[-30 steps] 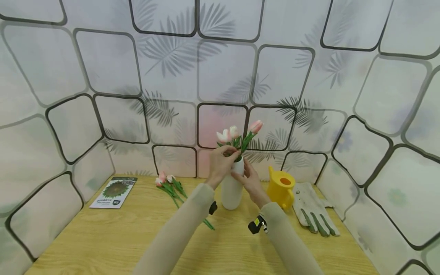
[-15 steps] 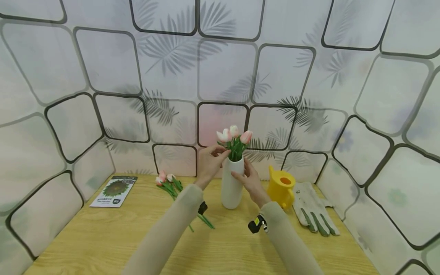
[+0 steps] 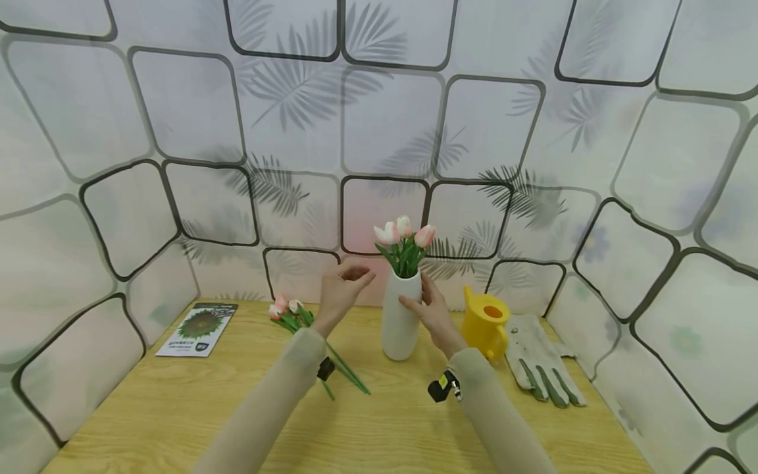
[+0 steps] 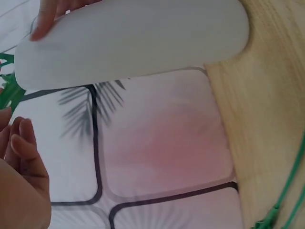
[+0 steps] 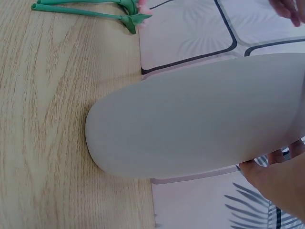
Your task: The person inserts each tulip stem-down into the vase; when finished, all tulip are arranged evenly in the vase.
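Table, light wood-grain top (image 3: 403,421): unchanged. Vase, tall, white, smooth, rounded, prob. ceramic (image 3: 401,322): upright on table, approx. same pos. as 1 sec. ago. Watering can, yellow, prob. plastic, w/ spout & handle (image 3: 484,329): right of vase, not moved. Tulips in vase, pink-&-white heads, green leaves, artificial-looking, qty 3 visible (image 3: 405,249): chief change; the rightmost, pinker bloom (image 3: 425,236) stuck out higher & leaned right 1 sec. ago, now sits down level w/ the others. Meaning, by judgement: that stem's insertion is done. Loose tulips, same type, qty at least 2 (image 3: 291,320): flat on table left of vase, not yet in it. R hand, bare (image 3: 437,313): grasps vase near the neck, thumb on near face, fingers round the right side; grip approx. vase-wide, same as prev. L hand, bare (image 3: 343,289): was at the vase mouth, now drawn off left, clear of vase & blooms; released, fingers loosely bent, thumb & fingertips near ea. other, nothing seen btwn; touches nothing visible.
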Tool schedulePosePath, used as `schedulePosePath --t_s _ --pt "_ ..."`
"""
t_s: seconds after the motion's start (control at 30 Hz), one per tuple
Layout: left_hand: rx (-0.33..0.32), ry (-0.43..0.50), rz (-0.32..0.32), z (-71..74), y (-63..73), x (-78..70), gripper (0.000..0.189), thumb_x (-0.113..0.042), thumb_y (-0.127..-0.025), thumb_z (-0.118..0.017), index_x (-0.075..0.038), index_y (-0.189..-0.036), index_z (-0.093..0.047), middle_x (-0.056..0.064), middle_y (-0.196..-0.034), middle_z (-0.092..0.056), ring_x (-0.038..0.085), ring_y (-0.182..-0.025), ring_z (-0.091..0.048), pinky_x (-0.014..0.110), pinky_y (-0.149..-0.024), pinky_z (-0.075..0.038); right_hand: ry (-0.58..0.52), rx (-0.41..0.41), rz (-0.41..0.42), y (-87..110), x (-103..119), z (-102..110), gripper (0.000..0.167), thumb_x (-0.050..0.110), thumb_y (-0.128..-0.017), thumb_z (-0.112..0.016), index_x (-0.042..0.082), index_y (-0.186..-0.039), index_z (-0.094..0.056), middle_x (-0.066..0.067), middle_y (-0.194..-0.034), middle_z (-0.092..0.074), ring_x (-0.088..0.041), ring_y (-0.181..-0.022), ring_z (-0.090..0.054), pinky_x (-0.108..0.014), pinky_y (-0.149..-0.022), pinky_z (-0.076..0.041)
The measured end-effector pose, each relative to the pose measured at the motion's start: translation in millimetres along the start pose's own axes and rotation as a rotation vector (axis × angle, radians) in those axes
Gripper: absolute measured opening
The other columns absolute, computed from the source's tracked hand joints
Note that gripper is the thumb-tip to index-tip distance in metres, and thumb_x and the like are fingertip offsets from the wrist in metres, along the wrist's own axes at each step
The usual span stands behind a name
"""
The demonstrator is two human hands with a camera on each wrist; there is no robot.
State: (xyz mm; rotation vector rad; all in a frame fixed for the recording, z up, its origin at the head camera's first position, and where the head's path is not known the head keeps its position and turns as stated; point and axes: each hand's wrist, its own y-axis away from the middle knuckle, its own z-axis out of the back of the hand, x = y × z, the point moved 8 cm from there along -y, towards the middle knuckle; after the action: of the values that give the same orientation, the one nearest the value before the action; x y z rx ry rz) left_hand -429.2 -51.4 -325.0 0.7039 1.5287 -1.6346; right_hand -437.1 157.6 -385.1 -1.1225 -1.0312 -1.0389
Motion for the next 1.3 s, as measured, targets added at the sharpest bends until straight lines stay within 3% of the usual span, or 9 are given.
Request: schedulePosePath --t_s 0.17,0.37,0.57,0.77,0.9,1.03,1.17,1.3 --pt "0.131 0.037 0.167 7.8 11.0 30.1 0.020 -0.021 -0.089 -0.074 -0.008 -0.104 -0.074 0.012 -0.094 -0.074 0.013 -0.074 -0.067 0.023 -0.055 -0.050 0.001 0.026 -0.012 7.7 13.1 -2.2 0.087 0.018 -0.093 -0.069 0.012 -0.159 -0.012 -0.011 -0.163 -0.020 -0.033 -0.149 -0.023 -0.056 -0.121 -0.020" --pt "0.228 0.031 0.269 28.6 24.0 63.1 0.024 -0.018 -0.092 -0.071 -0.005 -0.112 -0.071 0.017 -0.102 -0.073 0.018 -0.081 -0.066 0.027 -0.057 -0.052 0.006 0.036 0.004 17.4 26.8 -5.9 0.085 0.015 -0.094 -0.067 0.008 -0.158 -0.011 -0.014 -0.163 -0.019 -0.035 -0.149 -0.022 -0.057 -0.121 -0.020" --pt "0.211 0.041 0.362 55.3 34.5 88.8 0.033 -0.022 -0.091 -0.072 -0.003 -0.119 -0.068 0.015 -0.109 -0.072 0.017 -0.086 -0.068 0.038 -0.070 -0.057 -0.006 0.038 -0.002 17.9 25.5 -6.0 0.086 0.016 -0.094 -0.067 0.010 -0.158 -0.011 -0.013 -0.163 -0.019 -0.034 -0.150 -0.020 -0.058 -0.121 -0.020" --pt "0.193 0.066 0.475 75.6 45.8 111.6 0.036 -0.021 -0.092 -0.070 -0.002 -0.122 -0.066 0.009 -0.107 -0.072 0.014 -0.086 -0.068 0.036 -0.075 -0.059 -0.010 0.030 -0.006 19.6 26.5 -5.3 0.085 0.017 -0.094 -0.068 0.013 -0.159 -0.012 -0.012 -0.163 -0.020 -0.033 -0.149 -0.022 -0.056 -0.122 -0.020" --pt "0.180 0.047 0.587 84.8 57.6 127.9 0.037 -0.017 -0.093 -0.069 0.003 -0.124 -0.064 0.007 -0.101 -0.073 0.016 -0.086 -0.069 0.030 -0.071 -0.059 -0.003 0.031 -0.003 19.2 26.2 -5.6 0.086 0.017 -0.094 -0.068 0.011 -0.159 -0.012 -0.013 -0.163 -0.020 -0.034 -0.149 -0.021 -0.057 -0.122 -0.019" --pt "0.172 0.007 0.671 90.0 69.2 143.5 0.037 -0.014 -0.093 -0.069 0.006 -0.123 -0.063 0.014 -0.098 -0.073 0.014 -0.078 -0.070 0.028 -0.067 -0.059 -0.003 0.036 -0.008 19.0 25.1 -6.3 0.086 0.017 -0.094 -0.068 0.011 -0.159 -0.011 -0.013 -0.163 -0.020 -0.033 -0.150 -0.021 -0.056 -0.122 -0.020" --pt "0.179 0.001 0.735 91.7 77.7 154.8 0.033 -0.014 -0.092 -0.069 0.006 -0.118 -0.065 0.019 -0.098 -0.073 0.015 -0.073 -0.070 0.026 -0.060 -0.057 -0.010 0.035 -0.008 19.1 25.4 -6.0 0.085 0.017 -0.094 -0.068 0.012 -0.158 -0.012 -0.013 -0.163 -0.021 -0.033 -0.149 -0.022 -0.056 -0.122 -0.020" --pt "0.205 0.017 0.768 90.9 82.1 161.8 0.032 -0.011 -0.093 -0.068 0.008 -0.118 -0.064 0.016 -0.089 -0.073 0.014 -0.069 -0.069 0.021 -0.054 -0.053 -0.013 0.009 0.010 9.2 10.6 -2.6 0.085 0.021 -0.093 -0.070 0.016 -0.158 -0.015 -0.010 -0.162 -0.024 -0.032 -0.148 -0.025 -0.056 -0.121 -0.021"
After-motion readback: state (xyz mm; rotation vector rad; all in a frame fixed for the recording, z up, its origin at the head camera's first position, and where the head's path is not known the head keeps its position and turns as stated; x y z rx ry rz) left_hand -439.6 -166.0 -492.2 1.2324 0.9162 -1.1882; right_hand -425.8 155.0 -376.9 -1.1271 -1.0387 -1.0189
